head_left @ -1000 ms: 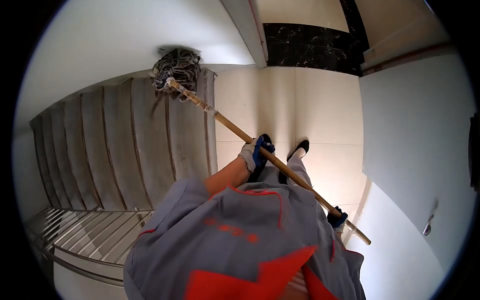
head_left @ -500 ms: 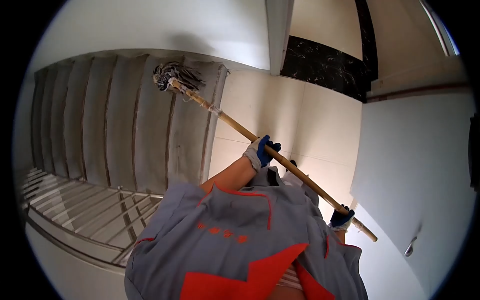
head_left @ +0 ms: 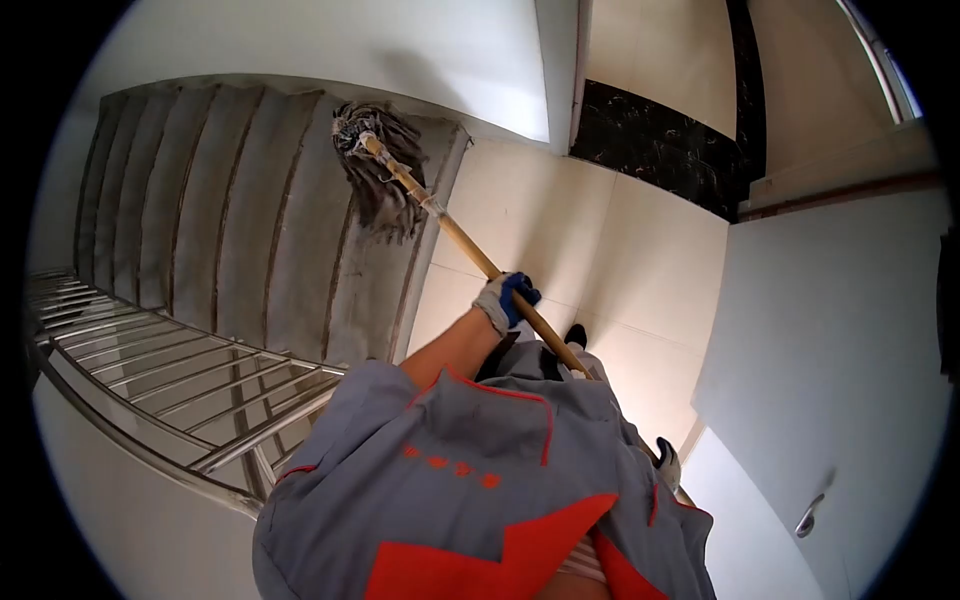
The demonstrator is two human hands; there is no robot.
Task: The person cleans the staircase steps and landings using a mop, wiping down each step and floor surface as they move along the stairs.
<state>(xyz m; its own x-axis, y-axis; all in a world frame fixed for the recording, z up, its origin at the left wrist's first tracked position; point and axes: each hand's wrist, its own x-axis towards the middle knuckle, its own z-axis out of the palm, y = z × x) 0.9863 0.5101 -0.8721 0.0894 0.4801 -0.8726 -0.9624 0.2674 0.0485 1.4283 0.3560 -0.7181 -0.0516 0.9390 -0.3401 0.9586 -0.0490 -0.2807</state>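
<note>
And here's the mop with its long bamboo pole and grey string head [head_left: 458, 238], slanting across the person's front, its shaggy strands fanned over the grey concrete steps [head_left: 250, 200] nearest the cream-tiled landing [head_left: 600, 260]. For a good wipe here, I'd say: let those strands spread flat, press evenly, and draw them along each tread into the corner by the white wall [head_left: 400, 45]. Mind the brown-edged lip, where the strings could snag, and watch the footing so close to the stairs!

Now the grip. The left hand in a white-and-blue glove [head_left: 509, 297] is out in front, fingers wrapped round the pole around its middle, bare forearm angled inward from the grey sleeve: a guiding hold, in my judgement. The right hand, gloved likewise [head_left: 669, 464], sits low and close to the hip by the pole's far end, partly covered by the grey jacket with red trim [head_left: 480, 420]; whether its fingers are closed there, I can't tell.
</note>
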